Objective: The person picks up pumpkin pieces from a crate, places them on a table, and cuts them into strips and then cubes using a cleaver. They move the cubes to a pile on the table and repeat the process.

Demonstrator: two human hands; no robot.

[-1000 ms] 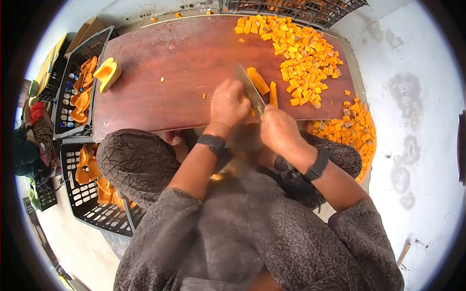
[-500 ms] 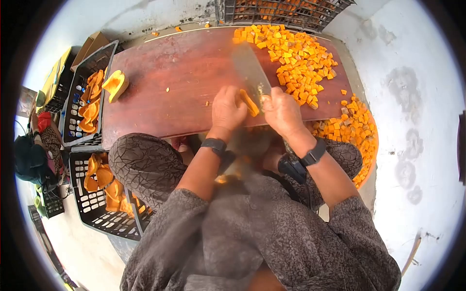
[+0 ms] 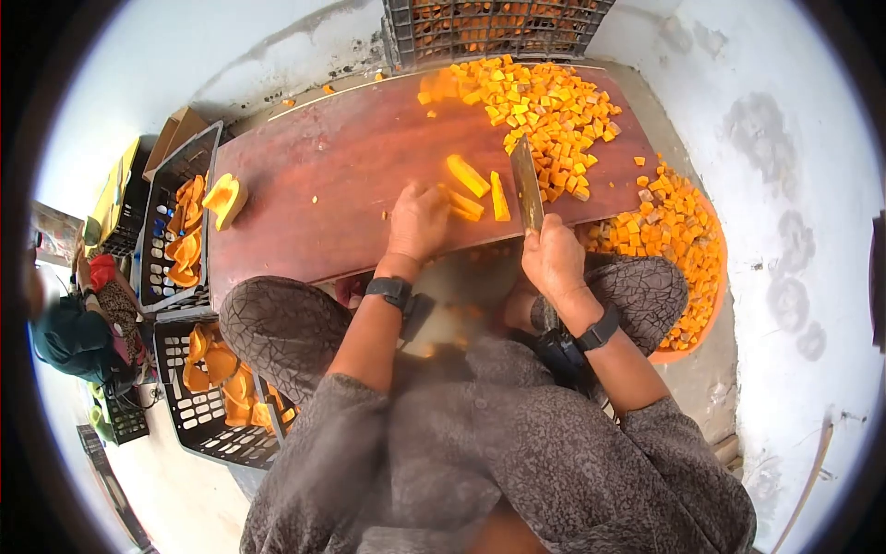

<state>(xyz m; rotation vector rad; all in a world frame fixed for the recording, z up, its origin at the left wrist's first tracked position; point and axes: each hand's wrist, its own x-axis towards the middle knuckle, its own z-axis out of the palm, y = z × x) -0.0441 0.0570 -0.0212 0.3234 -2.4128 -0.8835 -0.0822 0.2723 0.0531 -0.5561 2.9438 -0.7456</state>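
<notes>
My right hand (image 3: 556, 258) is closed round the handle of a cleaver (image 3: 527, 185), whose blade stands on edge over the reddish board (image 3: 341, 175). Left of the blade, an upright pumpkin strip (image 3: 499, 197) lies apart from two others, a thick one (image 3: 468, 175) above and one (image 3: 464, 204) beside my left hand. My left hand (image 3: 418, 222) rests at the near part of the board, its fingers curled at the left end of that lower strip; whether they grip it is hard to see. Cut pumpkin cubes (image 3: 554, 120) are heaped right of and beyond the blade.
An orange tub (image 3: 709, 314) full of cubes stands at the right. Black crates (image 3: 180, 386) with pumpkin pieces are at the left, another crate (image 3: 498, 32) behind the board. A hollowed pumpkin piece (image 3: 225, 200) lies at the board's left end. Another person (image 3: 74, 332) is at the far left.
The cleaver has moved right, away from my left hand, and dropped lower. Separate strips now show where one piece was between my hands. My left hand has shifted slightly left and down.
</notes>
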